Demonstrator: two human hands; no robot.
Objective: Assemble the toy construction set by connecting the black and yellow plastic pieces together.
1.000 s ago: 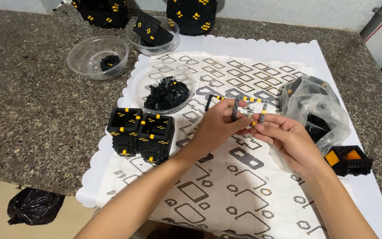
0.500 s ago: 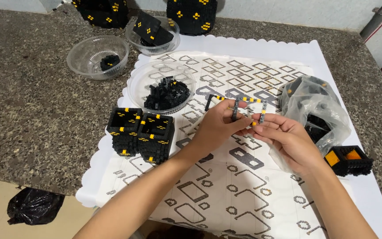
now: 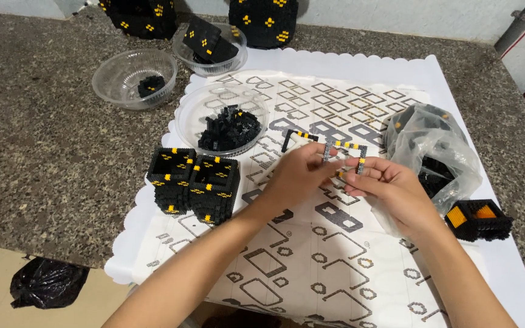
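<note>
Your left hand (image 3: 299, 176) & right hand (image 3: 390, 188) both stay pinched on the square brick frame (image 3: 343, 159), held above the patterned sheet (image 3: 335, 267). Nothing shifted since a sec ago, so work's mid-fit.

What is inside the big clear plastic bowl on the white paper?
The big clear plastic bowl holds a heap of small black building bricks. Whatever lies beneath the heap is covered.
</note>
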